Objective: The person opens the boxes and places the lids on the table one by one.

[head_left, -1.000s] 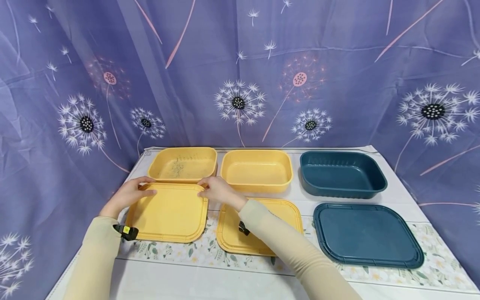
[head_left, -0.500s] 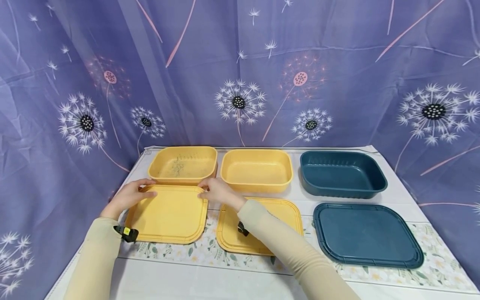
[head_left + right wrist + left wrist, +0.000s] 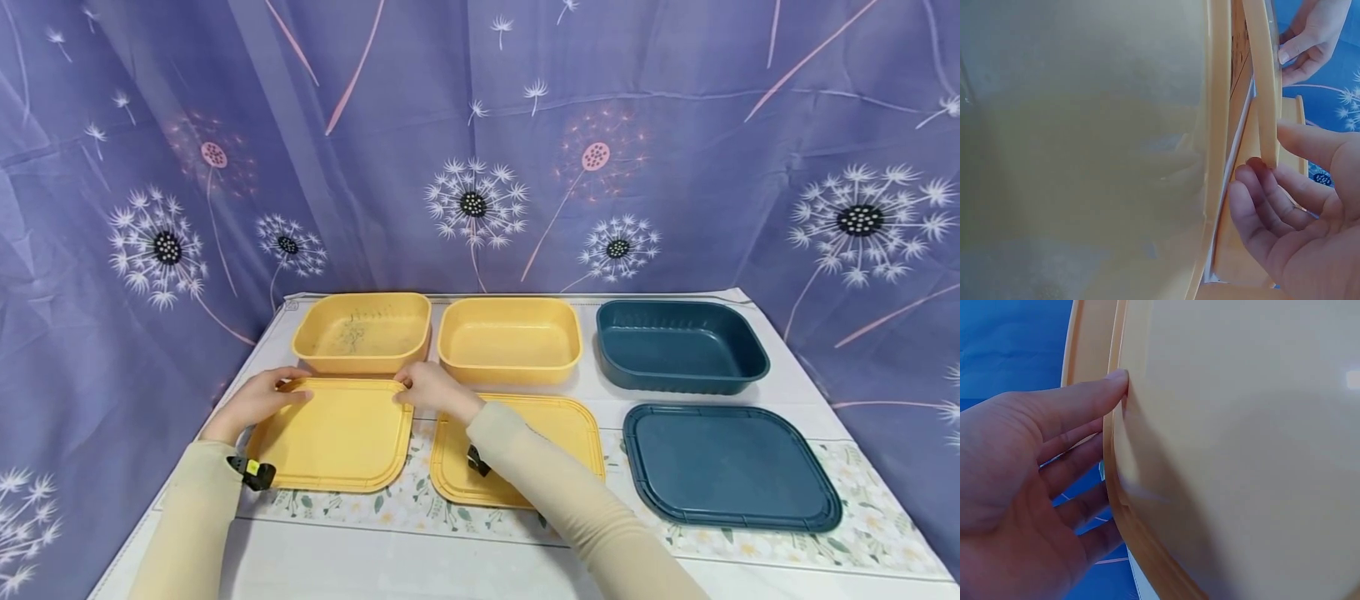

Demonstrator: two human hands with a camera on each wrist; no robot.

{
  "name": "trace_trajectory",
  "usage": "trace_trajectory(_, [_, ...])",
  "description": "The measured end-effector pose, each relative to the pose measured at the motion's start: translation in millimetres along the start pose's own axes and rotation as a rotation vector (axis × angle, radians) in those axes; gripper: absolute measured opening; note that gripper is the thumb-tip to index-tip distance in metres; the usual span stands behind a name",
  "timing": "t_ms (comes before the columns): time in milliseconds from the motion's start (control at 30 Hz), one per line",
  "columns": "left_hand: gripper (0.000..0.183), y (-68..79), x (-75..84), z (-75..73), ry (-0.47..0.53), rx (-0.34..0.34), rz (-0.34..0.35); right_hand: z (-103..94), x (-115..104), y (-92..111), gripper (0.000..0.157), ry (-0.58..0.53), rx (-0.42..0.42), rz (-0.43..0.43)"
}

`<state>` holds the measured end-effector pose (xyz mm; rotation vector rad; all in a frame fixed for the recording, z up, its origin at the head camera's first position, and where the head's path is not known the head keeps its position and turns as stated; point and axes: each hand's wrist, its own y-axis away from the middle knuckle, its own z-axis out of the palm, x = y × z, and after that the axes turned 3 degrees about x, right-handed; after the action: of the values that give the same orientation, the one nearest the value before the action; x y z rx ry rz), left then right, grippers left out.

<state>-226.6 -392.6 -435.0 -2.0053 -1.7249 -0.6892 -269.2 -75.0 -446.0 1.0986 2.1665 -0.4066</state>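
Observation:
A rounded yellow lid [image 3: 333, 433] is held at its far edge by both hands. My left hand [image 3: 258, 400] grips its far left corner, thumb on top; in the left wrist view the left thumb [image 3: 1088, 403] lies over the rim with the other fingers behind the edge. My right hand [image 3: 438, 389] pinches the far right corner, and the right wrist view shows the lid [image 3: 1266, 81] edge-on between thumb and fingers. Just behind it stands a yellow container [image 3: 367, 362] with dark specks inside.
A second yellow container [image 3: 510, 375] stands in the middle, its matching yellow lid [image 3: 573, 429] partly under my right forearm. At right are a dark blue container [image 3: 682, 379] and a dark blue lid [image 3: 731, 467]. A purple dandelion curtain [image 3: 480, 125] backs the table.
Both hands have drawn the yellow lid slightly toward me, widening the gap to the left container. The grips stay the same, and the other containers and lids have not moved.

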Motion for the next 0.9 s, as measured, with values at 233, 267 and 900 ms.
trace_trajectory(233, [0.048,-1.0,-0.1,5.7,0.004,-0.003,0.009,1.4,2.4,-1.8,0.038,-0.032,-0.028,0.014])
trace_trajectory(267, [0.048,-1.4,-0.6,6.3,0.003,-0.004,0.009,1.5,2.7,-2.2,0.03,-0.032,-0.036,0.015])
trace_trajectory(900, [0.042,-1.3,-6.6,11.5,0.012,0.015,0.074,1.7,1.7,-5.6,0.015,-0.032,-0.041,0.047])
